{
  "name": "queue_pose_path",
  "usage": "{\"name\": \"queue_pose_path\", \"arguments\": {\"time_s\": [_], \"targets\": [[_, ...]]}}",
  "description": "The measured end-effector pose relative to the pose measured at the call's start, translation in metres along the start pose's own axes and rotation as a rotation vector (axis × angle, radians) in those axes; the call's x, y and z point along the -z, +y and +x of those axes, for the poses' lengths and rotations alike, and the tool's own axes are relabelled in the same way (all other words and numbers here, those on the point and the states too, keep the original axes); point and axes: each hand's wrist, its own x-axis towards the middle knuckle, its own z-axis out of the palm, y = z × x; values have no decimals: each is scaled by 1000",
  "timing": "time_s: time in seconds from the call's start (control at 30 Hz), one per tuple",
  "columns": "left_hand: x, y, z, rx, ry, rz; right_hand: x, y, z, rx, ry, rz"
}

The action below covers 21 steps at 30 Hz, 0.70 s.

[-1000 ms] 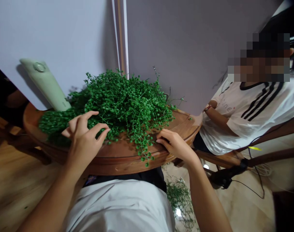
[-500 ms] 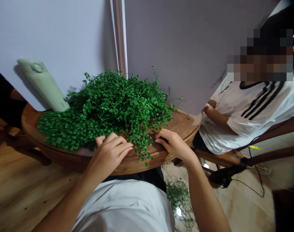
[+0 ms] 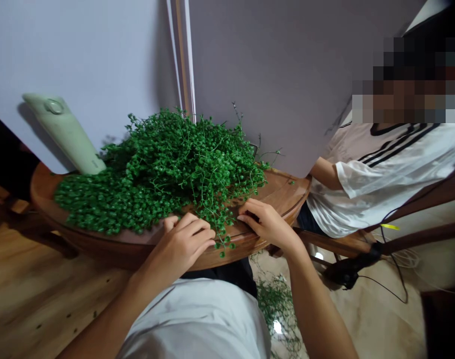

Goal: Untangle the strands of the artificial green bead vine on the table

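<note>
A large heap of green trailing plant (image 3: 186, 159), with thin stems and small round leaves, covers much of the wooden table (image 3: 287, 192). Several strands (image 3: 222, 227) spill over the near edge between my hands. My left hand (image 3: 186, 239) rests at that edge just left of these strands, its fingers curled in and the tips hidden. To their right, my right hand (image 3: 261, 219) has thumb and forefinger drawn close in a pinch beside the leaves. I cannot make out what either hand holds.
A pale green bottle (image 3: 66, 134) stands tilted in view at the table's back left, against light partition panels (image 3: 250, 75). Another person (image 3: 384, 169) sits at the right. Cut stems (image 3: 278, 304) lie on the floor below. A black cable (image 3: 388, 289) hangs by the wooden chair.
My left hand has shifted right, closer to the hanging strands. My right hand has hardly moved. The other person's arm has moved partly behind the panel.
</note>
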Motion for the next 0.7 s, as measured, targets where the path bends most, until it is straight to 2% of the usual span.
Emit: {"name": "queue_pose_path", "arguments": {"time_s": [0.1,0.17,0.3,0.47,0.7], "targets": [[0,-1,5,-2,-3,17,-2,-7,-5,61,125,40],[0,0,9,-1,-3,33,-3,-15,-9,122,159,66],[-1,-3,14,-5,-21,34,-4,-28,-10,235,34,24],[-4,-15,19,-26,-68,-25,-5,-29,-2,285,-132,-132],[4,-20,22,-10,-121,-55,-4,-24,7,270,-173,-172]]}}
